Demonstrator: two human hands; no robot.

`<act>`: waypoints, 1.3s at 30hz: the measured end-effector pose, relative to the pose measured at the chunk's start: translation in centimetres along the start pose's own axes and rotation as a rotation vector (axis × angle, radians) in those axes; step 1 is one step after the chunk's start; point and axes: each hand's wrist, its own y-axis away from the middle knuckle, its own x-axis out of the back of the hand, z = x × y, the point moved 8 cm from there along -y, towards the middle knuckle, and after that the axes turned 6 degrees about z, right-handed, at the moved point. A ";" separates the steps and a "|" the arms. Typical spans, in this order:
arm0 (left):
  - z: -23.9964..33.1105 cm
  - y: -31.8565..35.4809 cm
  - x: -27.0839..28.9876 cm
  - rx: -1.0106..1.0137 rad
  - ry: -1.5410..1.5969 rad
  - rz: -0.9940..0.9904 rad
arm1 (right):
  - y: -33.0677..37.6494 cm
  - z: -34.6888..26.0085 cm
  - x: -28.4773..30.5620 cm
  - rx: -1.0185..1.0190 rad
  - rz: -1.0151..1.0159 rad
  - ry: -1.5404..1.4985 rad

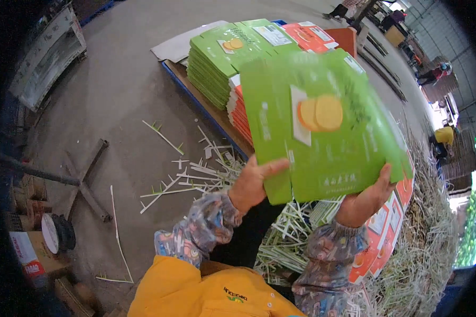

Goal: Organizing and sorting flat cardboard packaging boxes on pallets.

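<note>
A green printed carton blank (269, 100), flat and slightly blurred, is held up in front of me by both hands. My left hand (254, 182) grips its near left corner, with the thumb lying over the printed face. At the near right edge my right hand (367, 203) has hold of the same blank, its fingers partly hidden. Beyond the blank, a stack of green carton blanks (209, 76) lies beside red-orange carton blanks (308, 34) on a blue-edged pallet (198, 105). More red-orange blanks (378, 248) show below my right hand.
Cut paper scraps (195, 179) litter the floor left of the pallet and heap up at the right (407, 264). A crossed metal stand (84, 182) and a brown cardboard box (42, 253) are at the left. Other people (443, 136) are far off at the right.
</note>
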 end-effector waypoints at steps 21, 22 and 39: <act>19.3 -33.1 22.6 -0.350 -0.255 0.468 | -0.3 17.5 12.6 -0.553 -0.304 0.518; 20.0 -32.5 22.4 -0.348 -0.260 0.475 | 0.1 17.4 13.8 -0.587 -0.275 0.536; 34.9 -32.3 18.5 -0.791 -1.951 1.219 | 1.8 13.3 40.2 -0.591 0.242 0.725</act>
